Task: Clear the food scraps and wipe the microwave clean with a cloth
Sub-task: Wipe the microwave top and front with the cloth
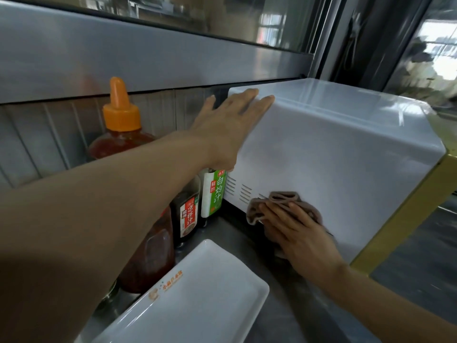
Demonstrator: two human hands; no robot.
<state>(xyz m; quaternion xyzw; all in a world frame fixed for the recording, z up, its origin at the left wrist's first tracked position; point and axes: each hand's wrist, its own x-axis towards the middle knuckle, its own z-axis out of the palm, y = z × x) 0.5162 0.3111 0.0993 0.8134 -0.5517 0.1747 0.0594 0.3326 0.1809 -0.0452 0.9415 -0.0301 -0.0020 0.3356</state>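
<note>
A big white metal microwave (333, 149) sits on the right side of a grey steel counter (291, 315), and we see its side wall. The left hand (230, 127) lies flat on the far top corner of that wall, with its fingers straight and spread. The right hand (299, 233) is low down on the near part of the same wall. Its fingers curl over a bunched-up brown cloth (284, 201) and press it against the wall, just right of the little vent slots (241, 191). To the left of the microwave stand a red sauce bottle with an orange pointed cap (121, 120), a small dark bottle with a red label (188, 214) and a bottle with a green and white label (214, 191). A long white plate (193, 300) lies near us on the counter.
</note>
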